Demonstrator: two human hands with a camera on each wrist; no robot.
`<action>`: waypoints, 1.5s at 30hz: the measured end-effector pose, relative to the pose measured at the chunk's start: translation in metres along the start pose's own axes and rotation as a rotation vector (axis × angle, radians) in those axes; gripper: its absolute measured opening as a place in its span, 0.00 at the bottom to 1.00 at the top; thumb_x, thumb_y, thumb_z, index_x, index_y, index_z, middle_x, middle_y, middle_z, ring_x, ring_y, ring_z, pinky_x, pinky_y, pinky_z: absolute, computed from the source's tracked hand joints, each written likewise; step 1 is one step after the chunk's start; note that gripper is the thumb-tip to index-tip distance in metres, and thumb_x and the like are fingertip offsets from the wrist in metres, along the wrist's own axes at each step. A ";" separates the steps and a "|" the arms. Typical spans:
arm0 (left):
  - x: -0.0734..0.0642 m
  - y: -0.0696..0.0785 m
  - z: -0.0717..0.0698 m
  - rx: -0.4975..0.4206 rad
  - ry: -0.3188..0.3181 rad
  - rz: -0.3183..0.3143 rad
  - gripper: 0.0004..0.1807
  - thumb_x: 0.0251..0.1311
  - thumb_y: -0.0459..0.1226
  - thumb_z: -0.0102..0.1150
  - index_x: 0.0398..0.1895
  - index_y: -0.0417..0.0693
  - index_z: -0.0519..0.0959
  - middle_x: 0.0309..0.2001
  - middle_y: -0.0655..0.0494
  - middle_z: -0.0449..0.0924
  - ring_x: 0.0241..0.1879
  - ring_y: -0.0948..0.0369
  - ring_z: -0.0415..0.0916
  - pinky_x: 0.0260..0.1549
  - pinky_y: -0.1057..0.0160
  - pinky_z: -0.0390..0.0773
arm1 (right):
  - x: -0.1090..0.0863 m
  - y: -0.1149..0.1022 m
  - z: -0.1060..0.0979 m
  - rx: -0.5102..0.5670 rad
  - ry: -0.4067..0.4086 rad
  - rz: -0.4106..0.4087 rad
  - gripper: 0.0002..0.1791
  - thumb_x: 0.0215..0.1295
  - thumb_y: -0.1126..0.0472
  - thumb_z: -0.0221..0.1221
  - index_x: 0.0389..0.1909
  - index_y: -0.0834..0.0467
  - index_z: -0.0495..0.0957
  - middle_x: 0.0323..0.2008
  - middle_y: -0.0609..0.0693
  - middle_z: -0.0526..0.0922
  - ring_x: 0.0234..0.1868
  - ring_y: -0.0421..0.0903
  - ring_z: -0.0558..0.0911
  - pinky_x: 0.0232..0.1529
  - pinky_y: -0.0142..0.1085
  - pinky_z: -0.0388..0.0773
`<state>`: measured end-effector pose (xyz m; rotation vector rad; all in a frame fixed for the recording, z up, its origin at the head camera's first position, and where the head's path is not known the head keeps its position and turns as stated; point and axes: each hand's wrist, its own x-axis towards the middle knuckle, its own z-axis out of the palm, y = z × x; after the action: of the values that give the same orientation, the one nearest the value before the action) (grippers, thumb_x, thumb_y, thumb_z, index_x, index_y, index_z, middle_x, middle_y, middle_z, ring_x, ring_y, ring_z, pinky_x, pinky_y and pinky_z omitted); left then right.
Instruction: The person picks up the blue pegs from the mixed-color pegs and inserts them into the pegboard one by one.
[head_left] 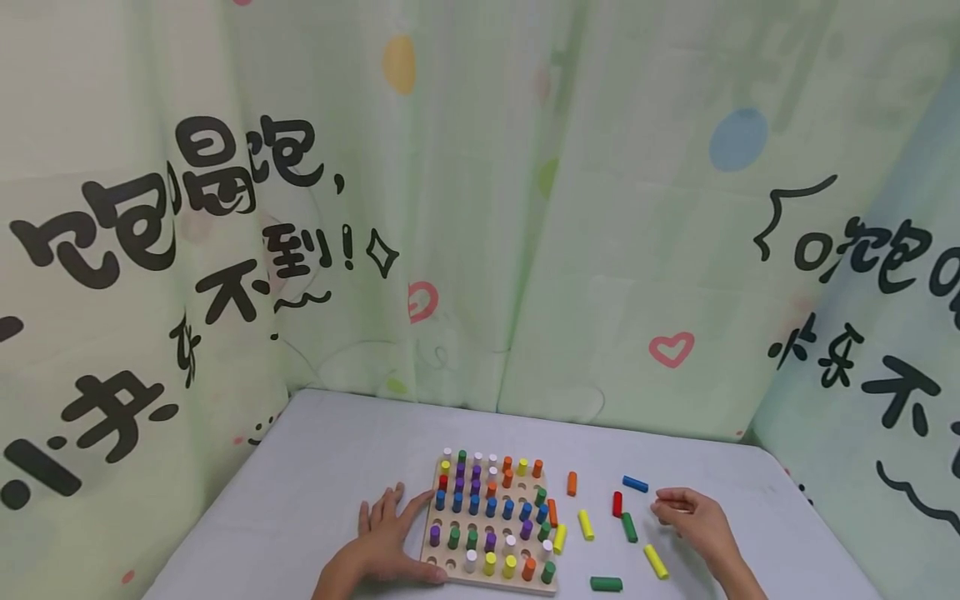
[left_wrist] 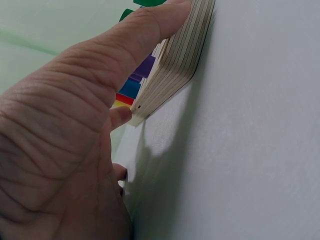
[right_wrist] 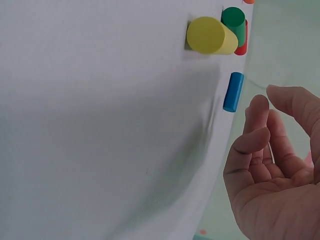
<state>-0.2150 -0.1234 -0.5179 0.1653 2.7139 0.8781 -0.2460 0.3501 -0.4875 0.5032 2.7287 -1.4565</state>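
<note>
A wooden pegboard [head_left: 491, 575] lies on the table, with rows of coloured pegs standing in its holes; a full row of blue pegs [head_left: 474, 505] crosses its middle. My left hand [head_left: 386, 537] rests at the board's left side, fingers spread. In the left wrist view its thumb [left_wrist: 145, 30] touches the board's near edge and another fingertip touches the far corner. My right hand [head_left: 693, 521] is over the table at the right, fingers loosely bent, with nothing between them. Nearest to it lie a blue peg [head_left: 635, 484], a green peg [head_left: 629, 527] and a yellow peg [head_left: 656, 562].
More loose pegs lie right of the board: a red peg [head_left: 617, 503], an orange peg [head_left: 572, 483], a yellow peg [head_left: 586, 525] and a green peg [head_left: 606, 584]. Printed curtains [head_left: 465, 208] hang round the white table [head_left: 285, 483].
</note>
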 end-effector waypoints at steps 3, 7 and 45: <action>0.001 -0.001 0.000 0.002 -0.001 -0.001 0.65 0.33 0.70 0.78 0.77 0.58 0.62 0.79 0.32 0.47 0.78 0.32 0.40 0.72 0.28 0.30 | 0.002 -0.002 -0.001 -0.007 -0.006 0.003 0.25 0.67 0.58 0.67 0.57 0.69 0.75 0.39 0.54 0.86 0.35 0.45 0.83 0.33 0.34 0.77; 0.001 0.000 -0.001 -0.001 -0.005 -0.004 0.65 0.33 0.70 0.78 0.77 0.57 0.62 0.79 0.32 0.47 0.78 0.33 0.39 0.72 0.28 0.30 | 0.006 -0.005 -0.002 -0.021 -0.015 0.004 0.26 0.67 0.57 0.67 0.58 0.70 0.74 0.41 0.57 0.85 0.36 0.46 0.83 0.34 0.34 0.78; 0.002 0.000 0.000 0.012 -0.004 -0.007 0.65 0.34 0.69 0.78 0.77 0.58 0.62 0.79 0.33 0.47 0.78 0.34 0.40 0.72 0.27 0.32 | 0.043 -0.001 0.007 -0.201 -0.004 -0.149 0.20 0.60 0.67 0.68 0.51 0.72 0.78 0.42 0.62 0.85 0.38 0.49 0.82 0.37 0.39 0.82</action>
<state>-0.2166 -0.1231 -0.5178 0.1597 2.7149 0.8594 -0.2882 0.3560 -0.4969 0.2948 2.9220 -1.1864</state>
